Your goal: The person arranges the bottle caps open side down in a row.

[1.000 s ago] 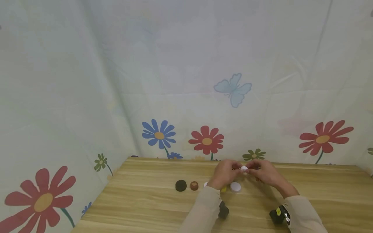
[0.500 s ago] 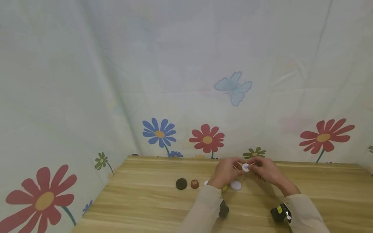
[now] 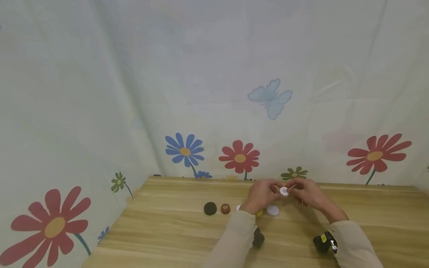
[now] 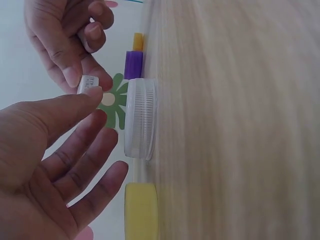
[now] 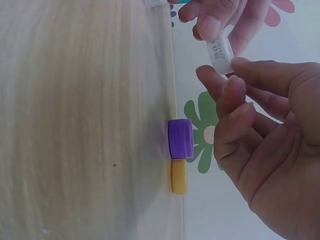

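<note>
Both hands hold a small white bottle cap (image 3: 284,191) above the far part of the table. In the left wrist view, the left hand (image 4: 55,170) pinches one side of the cap, its other fingers loosely bent. From the opposite side, the right hand (image 5: 275,125) pinches the cap between thumb and fingertip. Dark printed characters show on the cap's side (image 5: 220,54) in the right wrist view. Seen from the head, the cap's round face has a bluish-grey centre. Beneath the hands stands a wide whitish ridged lid (image 4: 141,120).
A black cap (image 3: 210,208) and a reddish-brown cap (image 3: 225,209) lie left of the hands. A white cap (image 3: 238,207) and a yellow cap (image 4: 141,210) are partly hidden by the left arm in the head view. Purple (image 5: 180,139) and orange (image 5: 179,176) caps stand near the right hand.
The white cap has turned between the fingers, so its round face with the bluish-grey centre now shows to the head camera. Both hands stay nearly in place.
</note>
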### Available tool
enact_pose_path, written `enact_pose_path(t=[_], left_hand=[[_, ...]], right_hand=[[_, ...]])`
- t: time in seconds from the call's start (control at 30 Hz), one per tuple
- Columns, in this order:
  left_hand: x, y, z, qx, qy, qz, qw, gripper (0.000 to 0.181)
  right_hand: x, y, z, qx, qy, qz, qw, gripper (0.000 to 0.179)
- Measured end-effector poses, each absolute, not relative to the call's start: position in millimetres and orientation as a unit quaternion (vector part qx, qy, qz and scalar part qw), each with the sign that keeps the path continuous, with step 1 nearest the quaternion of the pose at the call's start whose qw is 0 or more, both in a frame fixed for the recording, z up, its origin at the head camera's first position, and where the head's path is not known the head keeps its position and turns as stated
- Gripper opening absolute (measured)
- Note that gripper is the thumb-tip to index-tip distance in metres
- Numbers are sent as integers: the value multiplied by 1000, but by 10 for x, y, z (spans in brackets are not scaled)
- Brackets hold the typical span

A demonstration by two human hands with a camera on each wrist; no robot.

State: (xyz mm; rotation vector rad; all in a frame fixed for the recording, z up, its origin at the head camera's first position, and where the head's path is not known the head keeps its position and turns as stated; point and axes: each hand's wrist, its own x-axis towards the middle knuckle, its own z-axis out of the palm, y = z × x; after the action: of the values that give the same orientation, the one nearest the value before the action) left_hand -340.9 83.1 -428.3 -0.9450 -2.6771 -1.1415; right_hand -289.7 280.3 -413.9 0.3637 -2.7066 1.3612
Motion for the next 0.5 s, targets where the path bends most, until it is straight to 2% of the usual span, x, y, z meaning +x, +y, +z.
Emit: enact_pose_path(t=[0.23, 0.5], left_hand=[[-3428, 839, -4278, -308, -879, -361, 39, 16], [-3406, 831, -4284, -297, -885, -358, 21, 13]], right_hand=[[-2886, 2811, -4108, 136, -885, 444, 36, 17], [-2868, 2827, -4109, 151, -881, 448, -2, 28]])
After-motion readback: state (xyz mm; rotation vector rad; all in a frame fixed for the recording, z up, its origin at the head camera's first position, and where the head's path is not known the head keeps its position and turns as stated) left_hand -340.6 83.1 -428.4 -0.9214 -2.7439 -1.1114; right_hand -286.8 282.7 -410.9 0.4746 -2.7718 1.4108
